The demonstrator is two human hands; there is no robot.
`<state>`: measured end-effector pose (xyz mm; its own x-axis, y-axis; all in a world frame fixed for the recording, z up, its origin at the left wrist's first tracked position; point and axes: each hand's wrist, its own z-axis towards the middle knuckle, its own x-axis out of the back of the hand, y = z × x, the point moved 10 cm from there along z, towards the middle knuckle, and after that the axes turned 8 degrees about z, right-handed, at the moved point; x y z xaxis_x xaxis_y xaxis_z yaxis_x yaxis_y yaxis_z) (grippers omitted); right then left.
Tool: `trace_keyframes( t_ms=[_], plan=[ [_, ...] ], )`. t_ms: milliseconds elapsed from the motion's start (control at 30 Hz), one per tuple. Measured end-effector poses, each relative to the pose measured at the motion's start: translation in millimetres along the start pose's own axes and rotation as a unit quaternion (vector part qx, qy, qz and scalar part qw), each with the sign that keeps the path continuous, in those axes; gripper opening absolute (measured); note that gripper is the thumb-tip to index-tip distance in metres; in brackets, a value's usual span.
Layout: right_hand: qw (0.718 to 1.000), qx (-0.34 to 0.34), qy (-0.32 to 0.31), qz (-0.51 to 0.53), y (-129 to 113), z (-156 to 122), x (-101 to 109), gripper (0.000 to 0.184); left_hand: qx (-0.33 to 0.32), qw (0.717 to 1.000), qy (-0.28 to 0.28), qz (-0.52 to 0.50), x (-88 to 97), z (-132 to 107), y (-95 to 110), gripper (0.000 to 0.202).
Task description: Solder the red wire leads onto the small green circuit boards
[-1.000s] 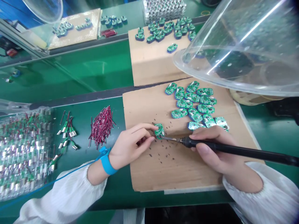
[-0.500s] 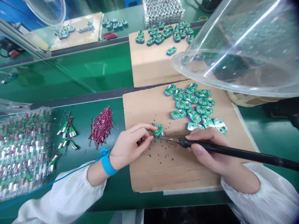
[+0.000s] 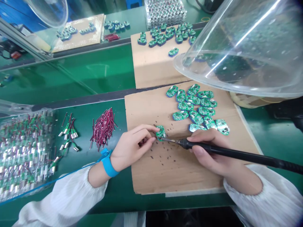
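My left hand [image 3: 132, 148] rests on a cardboard sheet [image 3: 180, 170] and pinches a small green circuit board [image 3: 161, 132] between thumb and forefinger. A blue wrist strap [image 3: 107, 164] circles that wrist. My right hand [image 3: 213, 154] grips a black soldering iron [image 3: 236, 154], whose metal tip touches the lower edge of the held board. A red wire seems to lie under my left fingers, mostly hidden. Small dark burn marks dot the cardboard around the board.
Several green boards [image 3: 197, 108] lie in a cluster behind my right hand. A pile of red wires [image 3: 103, 127] and a few wired parts [image 3: 68, 134] lie left, beside a clear tray of parts [image 3: 22, 154]. A clear plastic hood [image 3: 241, 50] hangs at upper right. More boards [image 3: 165, 34] sit on the far cardboard.
The soldering iron tip and my right hand have slid a little to the left, closer against the held board. My left hand has stayed in place.
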<state>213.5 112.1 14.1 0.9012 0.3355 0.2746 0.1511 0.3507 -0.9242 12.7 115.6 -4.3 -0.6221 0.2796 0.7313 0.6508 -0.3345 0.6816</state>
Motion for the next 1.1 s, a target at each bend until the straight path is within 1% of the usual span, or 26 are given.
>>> trace_keyframes(
  t_ms=[167, 433, 667, 867, 1000, 1100],
  plan=[
    [1.0, -0.014, 0.005, -0.005, 2, 0, 1, 0.022, 0.002, 1.0, -0.008, -0.006, 0.0, 0, 0, 0.017],
    [1.0, -0.002, 0.011, -0.003, -1, 0, 2, 0.022, 0.006, 1.0, -0.016, -0.007, -0.4, 0, -1, 0.017],
    [1.0, -0.002, 0.015, -0.008, -3, 2, 2, 0.021, 0.007, 1.0, -0.011, -0.013, -0.6, 1, -1, 0.017],
    [1.0, -0.012, 0.009, -0.001, 0, 0, 2, 0.02, 0.006, 1.0, -0.012, -0.011, -0.4, 1, -1, 0.017],
    [0.999, -0.027, 0.029, 0.017, 7, -4, 7, 0.017, 0.003, 1.0, -0.011, -0.01, 0.1, 1, 0, 0.017],
    [0.998, -0.041, 0.034, 0.016, 12, -6, 7, 0.018, 0.003, 1.0, -0.007, -0.014, 0.1, 1, 0, 0.018]
  ],
)
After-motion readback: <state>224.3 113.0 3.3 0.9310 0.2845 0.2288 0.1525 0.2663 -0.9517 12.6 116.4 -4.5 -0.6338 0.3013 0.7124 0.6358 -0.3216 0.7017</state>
